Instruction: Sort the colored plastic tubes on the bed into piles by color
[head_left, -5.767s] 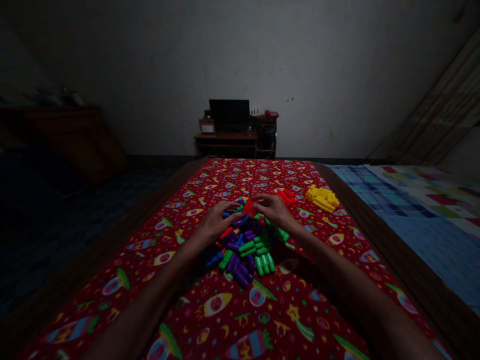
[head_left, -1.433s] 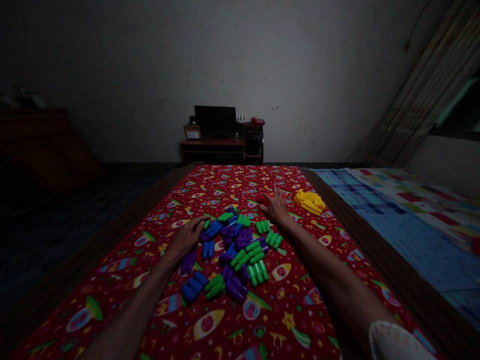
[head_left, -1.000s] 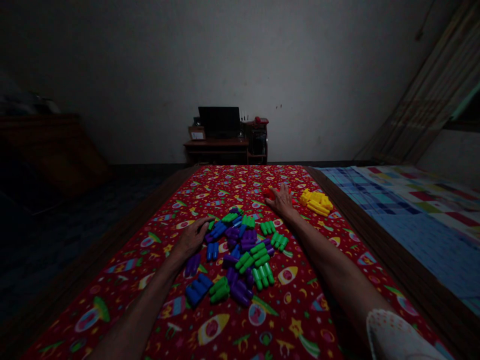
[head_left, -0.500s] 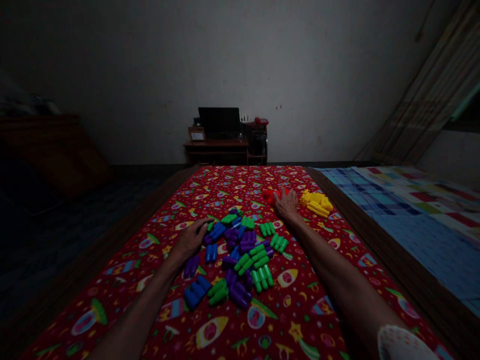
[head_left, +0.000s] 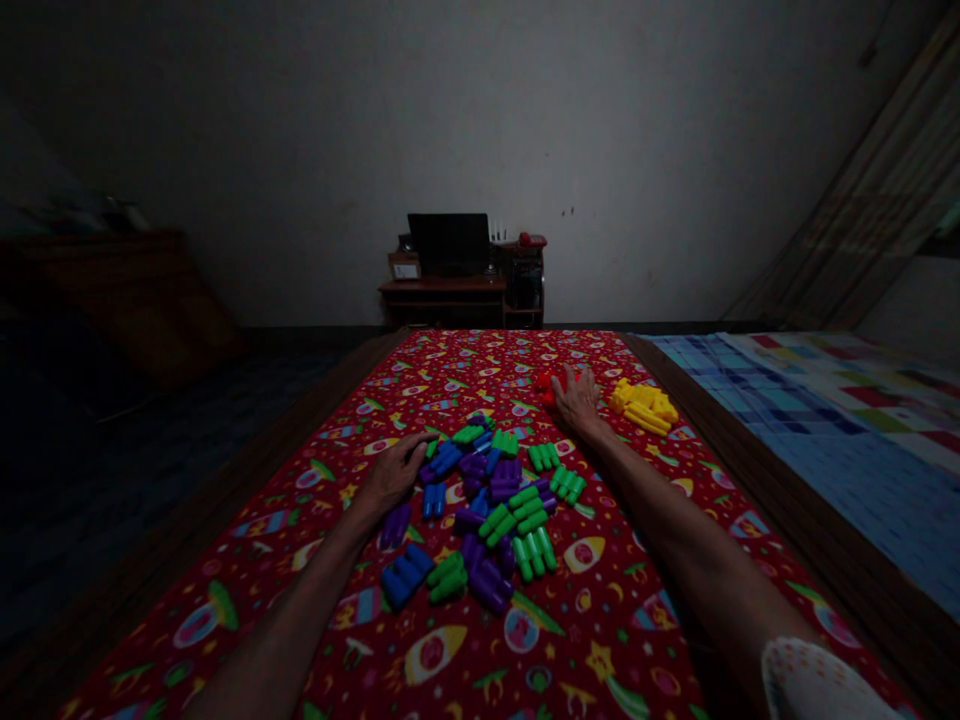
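Note:
My right hand is at the far right of the cloth with its fingers spread over some red toy blocks, partly hiding them. A heap of yellow toy blocks lies just right of it. Beside the left edge of the mixed pile rests my left hand, fingers curved and thumb apart, its fingertips near a small green block. Blue blocks, purple blocks and green blocks are scattered through that pile, between my forearms.
A red cloth with rocket prints covers the surface. Bedding in blue and patchwork lies to the right. By the far wall stands a small desk with a dark monitor. A wooden cabinet is at the left.
The whole view has shifted slightly, so everything sits a little further right. Less red shows around my right hand's fingers. My left hand stays by the pile.

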